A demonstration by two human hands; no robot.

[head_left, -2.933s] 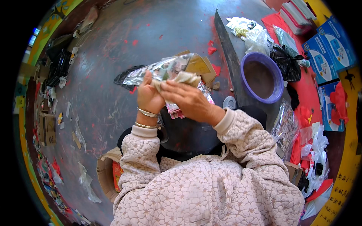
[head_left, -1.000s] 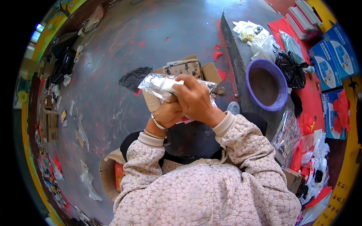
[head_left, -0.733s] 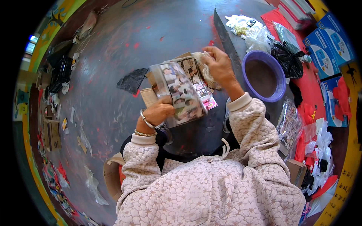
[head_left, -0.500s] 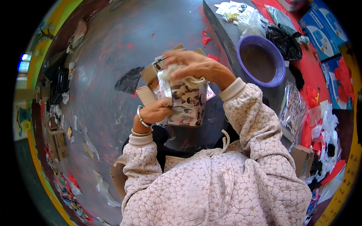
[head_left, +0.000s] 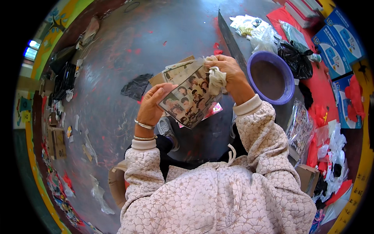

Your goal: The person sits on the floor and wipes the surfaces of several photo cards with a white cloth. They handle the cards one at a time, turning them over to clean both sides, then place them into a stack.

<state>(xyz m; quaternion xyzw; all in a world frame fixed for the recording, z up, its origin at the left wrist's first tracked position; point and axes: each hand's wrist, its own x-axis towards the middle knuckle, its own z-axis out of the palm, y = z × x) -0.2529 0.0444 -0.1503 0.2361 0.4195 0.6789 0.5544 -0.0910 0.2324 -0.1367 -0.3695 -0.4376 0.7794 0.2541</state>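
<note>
A flat rectangular sheet printed with several small portraits (head_left: pixel 191 97) is held tilted in front of me. My left hand (head_left: pixel 152 104) is closed on its left corner, thumb on top. At its upper right corner, my right hand (head_left: pixel 233 75) is closed round a crumpled off-white cloth (head_left: pixel 217 81), which touches the sheet's edge. Whether the right fingers also grip the sheet is hidden. Behind it shows an open cardboard box (head_left: pixel 157 78) with another pale printed piece (head_left: pixel 183 72) at its top. A pink printed item (head_left: pixel 214 110) sticks out underneath.
A purple basin (head_left: pixel 290 88) of brownish water stands on a grey ledge at the right, near a black plastic bag (head_left: pixel 298 64) and white bags (head_left: pixel 261 37). Black plastic (head_left: pixel 136 86) lies left of the box. Blue printed boxes (head_left: pixel 338 43) are stacked far right. My shoe (head_left: pixel 166 128) is below the sheet.
The sheet has turned from nearly upright to a slant. My right hand with the cloth has moved right, from over the sheet to its upper right corner. My left hand has shifted slightly up and left.
</note>
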